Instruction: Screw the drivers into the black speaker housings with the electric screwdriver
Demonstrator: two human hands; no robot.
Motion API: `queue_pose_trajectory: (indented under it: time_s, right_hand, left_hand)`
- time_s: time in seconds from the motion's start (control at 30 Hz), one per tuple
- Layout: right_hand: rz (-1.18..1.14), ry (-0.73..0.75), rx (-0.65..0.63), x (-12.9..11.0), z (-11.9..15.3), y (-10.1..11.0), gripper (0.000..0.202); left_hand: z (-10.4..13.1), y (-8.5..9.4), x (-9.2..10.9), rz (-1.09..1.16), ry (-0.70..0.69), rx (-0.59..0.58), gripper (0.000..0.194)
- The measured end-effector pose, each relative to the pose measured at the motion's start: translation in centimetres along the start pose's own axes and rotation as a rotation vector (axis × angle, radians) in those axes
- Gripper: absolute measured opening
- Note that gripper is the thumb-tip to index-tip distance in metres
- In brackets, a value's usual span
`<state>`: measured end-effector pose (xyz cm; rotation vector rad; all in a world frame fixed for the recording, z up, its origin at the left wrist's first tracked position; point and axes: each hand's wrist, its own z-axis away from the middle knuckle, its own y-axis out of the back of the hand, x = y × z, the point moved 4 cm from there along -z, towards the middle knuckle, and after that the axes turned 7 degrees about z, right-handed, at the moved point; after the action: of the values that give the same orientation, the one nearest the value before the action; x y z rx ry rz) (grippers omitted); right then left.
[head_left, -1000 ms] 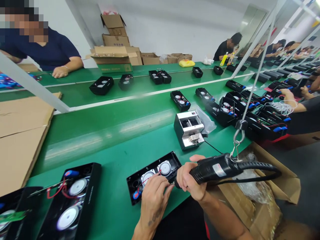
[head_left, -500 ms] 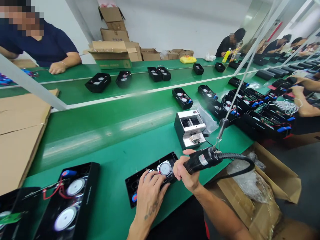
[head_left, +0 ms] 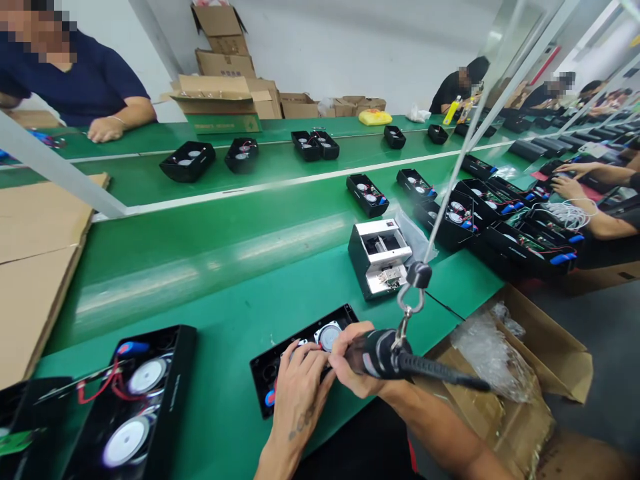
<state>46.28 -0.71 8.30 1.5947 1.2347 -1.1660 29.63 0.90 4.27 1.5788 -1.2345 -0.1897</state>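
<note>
A black speaker housing (head_left: 264,360) lies tilted on the green bench in front of me, with a round white-faced speaker (head_left: 329,335) and a blue part (head_left: 271,398) inside. My left hand (head_left: 303,383) rests over the housing's middle, fingers bent down into it; the fingertips and anything under them are hidden. My right hand (head_left: 354,363) is wrapped round a black electric screwdriver (head_left: 383,353), which hangs from a hook and rod. The tool lies low beside my left fingers, and its tip is hidden behind my hands.
A silver-and-black screw feeder (head_left: 383,257) stands behind the housing. Another open housing (head_left: 173,393) is at the left, near flat cardboard (head_left: 40,247). More housings (head_left: 530,247) crowd the right. An open carton (head_left: 555,353) sits below right. A person (head_left: 95,80) sits across the line.
My right hand and the screwdriver have moved left, close to my left hand, and the tool's rear end has swung lower. The hook and rod have followed. My left hand stays on the housing.
</note>
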Motion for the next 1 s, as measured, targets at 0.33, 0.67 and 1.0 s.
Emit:
queue_pose_trajectory:
  time_s: [0.33,0.67,1.0]
  right_hand:
    - [0.167,0.185,-0.058,-0.6,0.3,-1.0,0.020]
    - [-0.195,0.015,0.463,0.4,-3.0,8.3,0.042]
    - [0.648,0.072,0.807,9.4,2.1,11.4,0.061]
  left_hand:
    - [0.3,-0.7,-0.6,-0.043,-0.110,0.046,0.020]
    - [0.5,4.8,-9.1,-0.059,0.350,0.050,0.038]
    - [-8.2,4.4,-18.3,0.332,0.862,0.084,0.024]
